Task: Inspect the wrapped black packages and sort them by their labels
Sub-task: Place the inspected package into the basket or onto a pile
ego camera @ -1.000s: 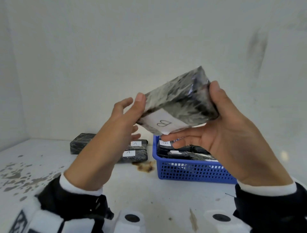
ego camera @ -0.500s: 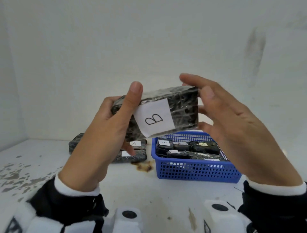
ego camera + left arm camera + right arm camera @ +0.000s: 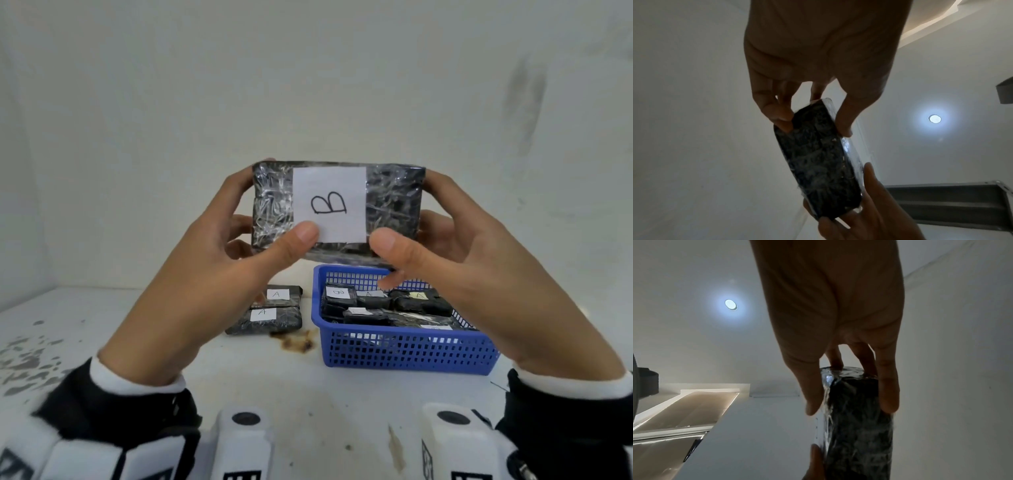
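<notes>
I hold a black package wrapped in clear film [image 3: 394, 202] upright in front of me, its white label with a hand-written B [image 3: 329, 204] facing me. My left hand [image 3: 219, 253] grips its left end, thumb on the front face near the label. My right hand [image 3: 455, 250] grips the right end, thumb on the lower front. The left wrist view shows the package [image 3: 818, 162] edge-on between thumb and fingers, and in the right wrist view the package [image 3: 857, 426] is pinched the same way.
A blue plastic basket [image 3: 404, 349] stands on the white table at centre right and holds several wrapped packages with labels. Two packages labelled A [image 3: 274, 308] lie side by side left of it. A brown stain [image 3: 298, 342] marks the table between them.
The package has turned from tilted with its label underneath to upright and level, label B facing me. Both hands have shifted to grip its two ends.
</notes>
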The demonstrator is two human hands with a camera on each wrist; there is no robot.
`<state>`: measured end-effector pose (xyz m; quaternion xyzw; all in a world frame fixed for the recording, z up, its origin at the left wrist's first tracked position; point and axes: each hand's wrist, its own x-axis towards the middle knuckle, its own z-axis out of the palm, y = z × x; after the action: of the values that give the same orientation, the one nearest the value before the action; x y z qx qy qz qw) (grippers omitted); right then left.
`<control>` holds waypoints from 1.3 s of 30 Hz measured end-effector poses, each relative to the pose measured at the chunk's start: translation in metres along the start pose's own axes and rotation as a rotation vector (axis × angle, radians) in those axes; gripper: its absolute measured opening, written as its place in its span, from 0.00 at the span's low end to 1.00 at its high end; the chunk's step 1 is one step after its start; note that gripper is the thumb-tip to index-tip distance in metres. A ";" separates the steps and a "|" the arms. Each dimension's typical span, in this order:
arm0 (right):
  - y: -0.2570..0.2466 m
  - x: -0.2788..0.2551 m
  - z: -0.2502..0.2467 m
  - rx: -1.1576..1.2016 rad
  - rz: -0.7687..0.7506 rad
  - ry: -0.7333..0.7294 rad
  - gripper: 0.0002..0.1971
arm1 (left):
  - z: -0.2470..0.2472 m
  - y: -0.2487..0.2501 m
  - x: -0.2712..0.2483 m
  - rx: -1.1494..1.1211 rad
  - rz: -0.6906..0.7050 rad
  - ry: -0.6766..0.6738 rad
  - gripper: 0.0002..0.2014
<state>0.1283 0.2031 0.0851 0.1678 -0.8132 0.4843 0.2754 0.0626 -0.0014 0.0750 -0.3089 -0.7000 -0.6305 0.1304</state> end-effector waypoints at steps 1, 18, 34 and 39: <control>0.000 0.000 0.001 -0.005 -0.001 0.001 0.35 | -0.001 -0.001 0.000 -0.002 -0.004 0.005 0.33; 0.002 0.005 0.008 -0.001 0.126 0.159 0.33 | 0.004 -0.006 0.003 0.136 0.022 -0.005 0.37; 0.041 0.025 0.090 0.128 0.337 0.067 0.23 | -0.069 -0.045 0.017 0.400 -0.079 -0.031 0.42; 0.089 0.031 0.152 0.025 0.472 -0.185 0.25 | -0.138 -0.103 0.032 0.664 -0.315 0.072 0.39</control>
<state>0.0123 0.1118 -0.0152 0.0202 -0.8457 0.5277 0.0768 -0.0519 -0.1271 0.0343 -0.1159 -0.9004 -0.3919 0.1494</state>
